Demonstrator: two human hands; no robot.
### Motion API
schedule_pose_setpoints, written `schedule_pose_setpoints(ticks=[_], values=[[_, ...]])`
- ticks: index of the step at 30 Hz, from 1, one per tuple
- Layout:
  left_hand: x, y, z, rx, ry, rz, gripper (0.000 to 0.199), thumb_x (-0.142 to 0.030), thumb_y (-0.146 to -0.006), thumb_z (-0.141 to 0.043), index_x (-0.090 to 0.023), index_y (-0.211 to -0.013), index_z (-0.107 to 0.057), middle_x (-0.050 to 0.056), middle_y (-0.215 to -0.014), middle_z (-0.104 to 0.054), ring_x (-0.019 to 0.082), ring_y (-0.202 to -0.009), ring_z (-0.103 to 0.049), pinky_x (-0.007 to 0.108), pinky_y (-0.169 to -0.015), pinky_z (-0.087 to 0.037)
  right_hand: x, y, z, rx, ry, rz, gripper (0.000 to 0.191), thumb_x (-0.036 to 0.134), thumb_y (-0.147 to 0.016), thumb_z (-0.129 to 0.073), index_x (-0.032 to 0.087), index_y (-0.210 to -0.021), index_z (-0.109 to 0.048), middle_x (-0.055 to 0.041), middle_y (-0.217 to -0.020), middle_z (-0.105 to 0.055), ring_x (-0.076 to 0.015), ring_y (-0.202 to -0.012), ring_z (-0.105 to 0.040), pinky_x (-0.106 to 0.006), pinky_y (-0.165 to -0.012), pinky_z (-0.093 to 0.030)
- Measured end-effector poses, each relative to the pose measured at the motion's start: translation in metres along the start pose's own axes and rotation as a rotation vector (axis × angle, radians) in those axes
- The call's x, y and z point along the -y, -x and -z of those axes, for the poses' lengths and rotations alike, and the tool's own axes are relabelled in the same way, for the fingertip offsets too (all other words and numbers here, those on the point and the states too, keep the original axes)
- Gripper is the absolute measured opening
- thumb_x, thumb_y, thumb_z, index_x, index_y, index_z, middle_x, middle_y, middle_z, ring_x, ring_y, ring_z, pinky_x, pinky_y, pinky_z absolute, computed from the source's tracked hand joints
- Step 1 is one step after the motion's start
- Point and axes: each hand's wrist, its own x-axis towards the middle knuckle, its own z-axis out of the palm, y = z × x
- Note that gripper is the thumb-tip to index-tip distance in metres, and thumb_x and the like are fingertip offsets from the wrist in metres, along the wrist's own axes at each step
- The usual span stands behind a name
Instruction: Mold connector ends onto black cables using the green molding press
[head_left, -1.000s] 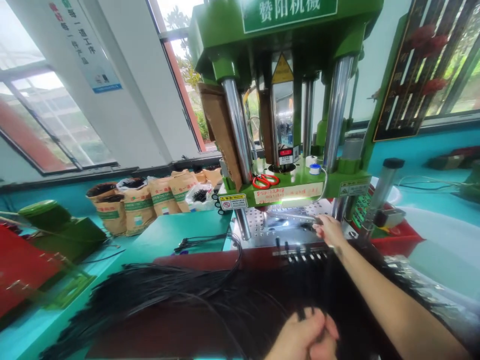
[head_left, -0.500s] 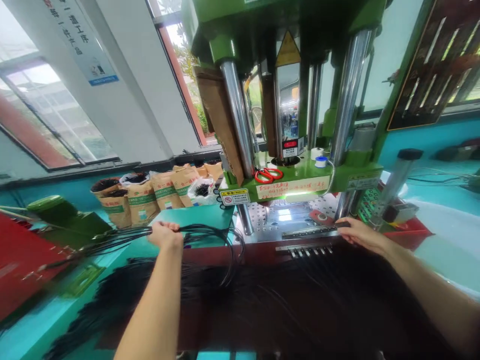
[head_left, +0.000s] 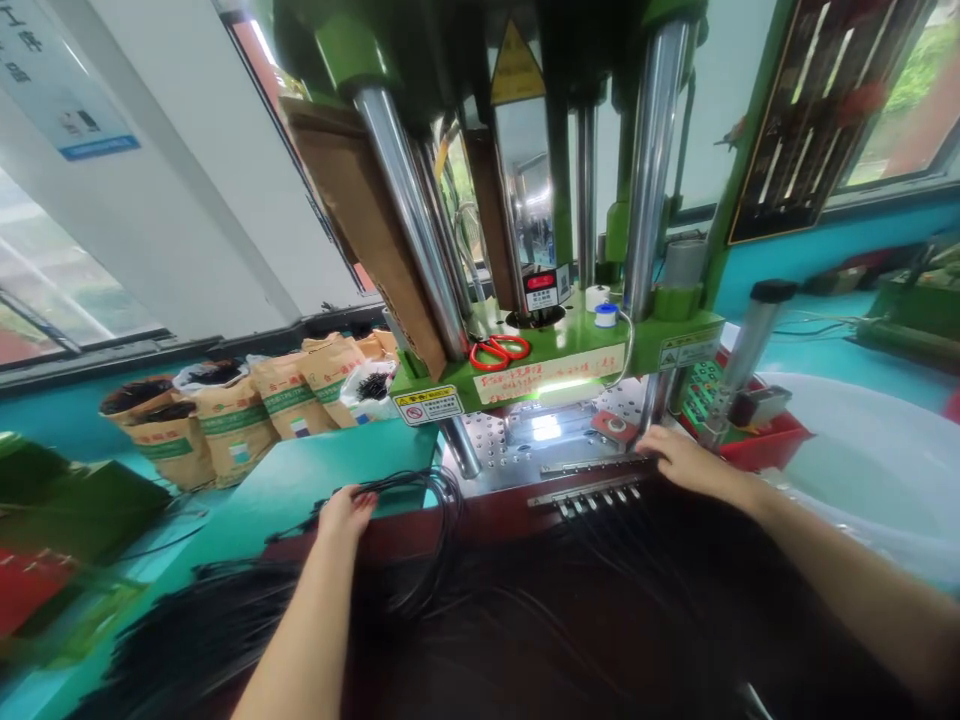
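Note:
My left hand (head_left: 346,512) is closed round a bundle of black cables (head_left: 442,490), left of the press; the cables loop down to its right. Fingers bent, my right hand (head_left: 667,452) is at the right end of a long metal bar (head_left: 592,465) on the press bed; whether it grips the bar is hard to make out. Just in front of that bar lies a metal strip (head_left: 547,500) with several cable ends set in it, their cables running toward me. A red block (head_left: 615,427) rests on the bed behind the bar.
The green press (head_left: 420,385) stands ahead, with red scissors (head_left: 499,351) and a blue-rimmed spool (head_left: 606,315) on its ledge. Black cables (head_left: 202,620) cover the table at the left. Paper sacks (head_left: 240,425) stand behind. A red tray (head_left: 772,447) is at the right.
The view has shifted to the right. My left hand has come down and nearer with the cables, whose far ends have left the machine side at the left. The bar now lies closer to the strip.

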Motion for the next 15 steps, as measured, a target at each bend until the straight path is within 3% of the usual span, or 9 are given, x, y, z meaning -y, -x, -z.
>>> schedule_pose_setpoints(ticks=[3, 6, 9, 11, 12, 13, 15], values=[[-0.011, 0.018, 0.0, -0.037, -0.037, 0.05, 0.019, 0.001, -0.069, -0.045, -0.016, -0.066, -0.038, -0.004, -0.058, -0.038, 0.009, -0.049, -0.045, 0.022, -0.048, -0.038, 0.019, 0.005, 0.002, 0.127, 0.074, 0.106, 0.044, -0.001, -0.063, -0.042, 0.016, -0.098, -0.062, -0.0083, -0.099, -0.06, -0.0205, -0.095, -0.054, -0.03, -0.086, -0.038], [-0.013, 0.062, -0.012, 0.091, -0.033, 0.026, 0.014, -0.002, -0.07, -0.045, -0.016, -0.07, -0.044, -0.003, -0.06, -0.044, 0.007, -0.049, -0.047, 0.019, -0.048, -0.038, 0.033, 0.005, 0.001, 0.181, 0.147, 0.137, 0.039, 0.001, -0.066, -0.043, 0.016, -0.096, -0.063, -0.0101, -0.097, -0.061, -0.0239, -0.092, -0.056, -0.033, -0.081, -0.039], [0.001, 0.136, -0.026, 0.452, -0.063, 0.071, 0.013, -0.004, -0.068, -0.052, -0.013, -0.077, -0.056, 0.002, -0.065, -0.055, 0.01, -0.054, -0.053, 0.022, -0.051, -0.042, 0.044, -0.003, 0.007, 0.251, 0.194, 0.145, 0.033, 0.0, -0.064, -0.046, 0.018, -0.085, -0.065, -0.0082, -0.087, -0.063, -0.023, -0.08, -0.059, -0.03, -0.068, -0.04], [0.02, 0.191, -0.03, 0.974, -0.224, 0.22, 0.012, -0.015, -0.072, -0.056, -0.011, -0.083, -0.058, 0.006, -0.069, -0.059, 0.014, -0.056, -0.056, 0.024, -0.051, -0.042, 0.051, -0.011, 0.016, 0.303, 0.202, 0.137, 0.03, 0.0, -0.059, -0.05, 0.019, -0.077, -0.065, -0.0062, -0.08, -0.063, -0.0211, -0.072, -0.059, -0.026, -0.058, -0.038], [0.032, 0.216, -0.031, 1.153, -0.312, 0.327, 0.018, -0.021, -0.073, -0.058, -0.011, -0.088, -0.059, 0.009, -0.075, -0.062, 0.016, -0.061, -0.059, 0.027, -0.055, -0.045, 0.054, -0.015, 0.021, 0.321, 0.199, 0.128, 0.029, 0.0, -0.057, -0.052, 0.019, -0.073, -0.065, -0.0055, -0.078, -0.063, -0.0203, -0.069, -0.059, -0.025, -0.054, -0.036], [0.045, 0.239, -0.03, 1.256, -0.38, 0.424, 0.021, -0.023, -0.072, -0.059, -0.01, -0.088, -0.059, 0.012, -0.079, -0.063, 0.018, -0.066, -0.061, 0.029, -0.06, -0.046, 0.057, -0.02, 0.025, 0.332, 0.194, 0.114, 0.027, -0.001, -0.055, -0.053, 0.019, -0.069, -0.065, -0.005, -0.075, -0.063, -0.0197, -0.066, -0.058, -0.025, -0.051, -0.034], [0.07, 0.272, -0.029, 1.332, -0.458, 0.569, 0.024, -0.024, -0.068, -0.065, -0.009, -0.085, -0.06, 0.013, -0.08, -0.064, 0.016, -0.067, -0.062, 0.028, -0.064, -0.045, 0.062, -0.029, 0.031, 0.339, 0.167, 0.075, 0.024, -0.002, -0.051, -0.054, 0.018, -0.062, -0.063, -0.0038, -0.068, -0.062, -0.0184, -0.061, -0.057, -0.024, -0.049, -0.032]])
